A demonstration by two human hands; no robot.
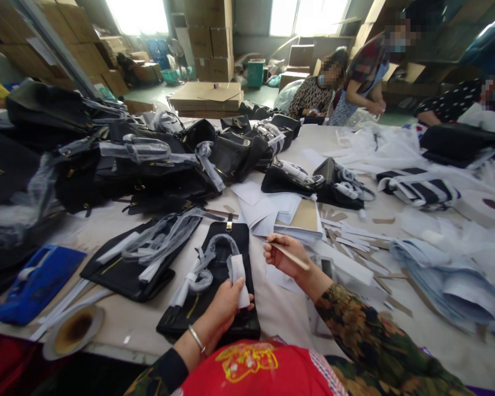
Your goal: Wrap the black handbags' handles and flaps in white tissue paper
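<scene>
A black handbag [223, 253] lies flat in front of me, its handle [226, 240] covered in clear plastic wrap. My left hand [226, 302] is closed round a white paper-like strip [240, 278] over the bag's front. My right hand [286, 256], to the right of the bag, is closed on a thin beige stick [291, 256] and touches nothing else that I can see. Left of this bag lies a second black bag [127, 275] with plastic-wrapped straps across it. White paper sheets [258, 206] rest on the table beyond my right hand.
Black bags [148, 181] pile up at the far left. A blue tape dispenser [41, 280] and a tape roll [74, 330] lie near the front left edge. Paper strips [358, 242] and foam sheeting [445, 286] cover the right. Co-workers [363, 77] are across the table.
</scene>
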